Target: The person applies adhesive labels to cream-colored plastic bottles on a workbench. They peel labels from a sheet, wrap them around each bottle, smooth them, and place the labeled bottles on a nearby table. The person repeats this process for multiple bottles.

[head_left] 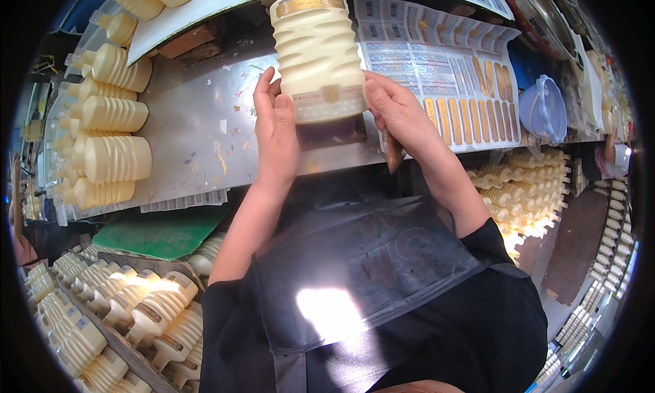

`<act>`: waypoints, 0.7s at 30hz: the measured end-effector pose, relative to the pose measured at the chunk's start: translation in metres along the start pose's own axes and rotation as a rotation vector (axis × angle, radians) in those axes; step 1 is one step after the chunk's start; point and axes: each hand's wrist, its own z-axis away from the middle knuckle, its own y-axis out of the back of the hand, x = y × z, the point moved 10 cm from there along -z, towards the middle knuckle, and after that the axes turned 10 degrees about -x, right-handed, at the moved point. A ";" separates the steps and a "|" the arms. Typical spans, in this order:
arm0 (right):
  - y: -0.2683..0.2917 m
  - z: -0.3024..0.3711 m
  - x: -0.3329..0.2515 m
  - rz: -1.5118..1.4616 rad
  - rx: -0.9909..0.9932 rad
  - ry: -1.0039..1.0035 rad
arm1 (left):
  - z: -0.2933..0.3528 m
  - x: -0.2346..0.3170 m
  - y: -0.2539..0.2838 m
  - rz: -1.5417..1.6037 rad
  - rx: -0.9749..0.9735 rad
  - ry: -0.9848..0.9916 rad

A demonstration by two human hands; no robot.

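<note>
A cream plastic bottle (pixel 317 55) with wavy ridges lies on a dark holder, its base toward me. It carries a gold label near its neck and a clear printed label (pixel 326 96) with a gold square near its base. My left hand (pixel 276 123) is at the bottle's lower left edge, thumb against it and fingers curled beside it. My right hand (pixel 402 110) grips the lower right edge between thumb and fingers. A brown pointed tool (pixel 392 151) sticks out below my right palm; how it is held is hidden.
Label sheets (pixel 471 120) with gold strips lie at the right, beside a light blue bucket (pixel 544 110). Several cream bottles (pixel 117 157) line the metal table's (pixel 198 120) left edge. More labelled bottles (pixel 164 304) lie below left, near a green board (pixel 160 233). Other bottles (pixel 525 188) are stacked at right.
</note>
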 end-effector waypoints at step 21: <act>0.003 -0.008 0.005 0.207 0.040 0.044 | -0.007 -0.004 -0.013 -0.025 0.014 0.071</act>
